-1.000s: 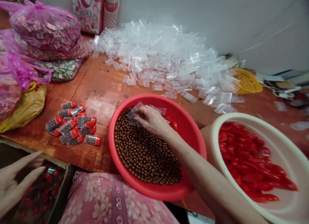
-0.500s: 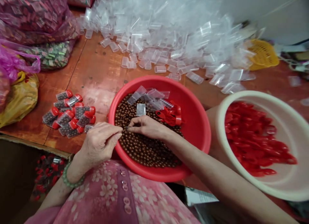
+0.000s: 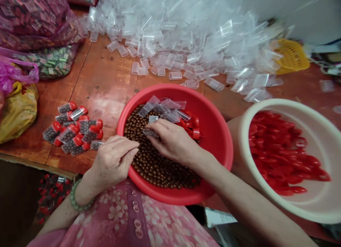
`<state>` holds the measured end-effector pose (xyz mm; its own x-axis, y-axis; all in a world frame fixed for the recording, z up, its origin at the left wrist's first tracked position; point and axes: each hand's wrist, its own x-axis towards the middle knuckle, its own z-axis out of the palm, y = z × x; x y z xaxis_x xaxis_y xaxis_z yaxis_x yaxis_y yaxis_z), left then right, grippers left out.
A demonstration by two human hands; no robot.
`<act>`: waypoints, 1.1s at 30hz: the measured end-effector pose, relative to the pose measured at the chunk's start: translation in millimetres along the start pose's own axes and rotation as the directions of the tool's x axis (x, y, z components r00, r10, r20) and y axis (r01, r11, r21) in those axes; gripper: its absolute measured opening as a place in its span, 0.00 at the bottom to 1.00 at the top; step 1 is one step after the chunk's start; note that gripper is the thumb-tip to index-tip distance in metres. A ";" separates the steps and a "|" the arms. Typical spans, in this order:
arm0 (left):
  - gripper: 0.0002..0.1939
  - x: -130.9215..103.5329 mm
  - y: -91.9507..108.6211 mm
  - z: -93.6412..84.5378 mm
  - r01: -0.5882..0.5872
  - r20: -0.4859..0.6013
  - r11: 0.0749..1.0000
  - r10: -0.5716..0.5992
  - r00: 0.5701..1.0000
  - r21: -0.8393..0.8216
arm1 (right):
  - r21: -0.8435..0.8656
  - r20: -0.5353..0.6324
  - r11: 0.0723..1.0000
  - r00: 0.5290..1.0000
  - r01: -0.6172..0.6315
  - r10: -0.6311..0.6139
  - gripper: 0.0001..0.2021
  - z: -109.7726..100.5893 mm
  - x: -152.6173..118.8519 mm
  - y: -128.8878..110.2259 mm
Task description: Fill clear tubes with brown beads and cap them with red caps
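My right hand (image 3: 173, 140) is over the red basin (image 3: 218, 158), its fingers and thumb closed around a small clear plastic tube (image 3: 150, 133). Beneath it lie many shiny brown beads (image 3: 162, 172). Another clear piece (image 3: 153, 118) shows just beyond the fingers. At the basin's left rim my left hand (image 3: 114, 158) is closed in a pinch, fingertips over the beads; what is in that pinch, if anything, cannot be made out. Loose clear tubes (image 3: 169, 104) and red caps (image 3: 195, 124) rest on the beads at the basin's far side.
Bead-filled tubes with red caps (image 3: 77, 128) lie piled on the table (image 3: 106, 76) at left. A white tub (image 3: 245, 133) of red plastic parts (image 3: 282, 158) stands at right. Clear tubes (image 3: 186, 37) heap at the back, beside a yellow basket (image 3: 294, 55). Filled bags (image 3: 39, 23) sit far left.
My right hand has shifted slightly right, away from my left fingertips, and turned, now showing a clear tube in its fingers. My left hand stays pinched at the rim.
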<state>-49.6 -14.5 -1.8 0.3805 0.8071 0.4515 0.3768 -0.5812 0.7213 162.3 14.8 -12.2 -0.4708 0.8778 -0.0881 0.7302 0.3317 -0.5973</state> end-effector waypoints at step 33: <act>0.10 -11.3 -18.0 29.2 -0.101 -0.122 0.981 0.122 0.985 0.167 | 0.434 0.434 0.901 0.881 -0.019 -0.190 0.14 20.5 5.6 18.2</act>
<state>-36.0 -16.2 -35.3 0.3181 0.7367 0.5967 0.4718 -0.6690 0.5743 162.8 18.7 -39.9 -0.7685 0.5599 -0.3097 0.4517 0.1319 -0.8823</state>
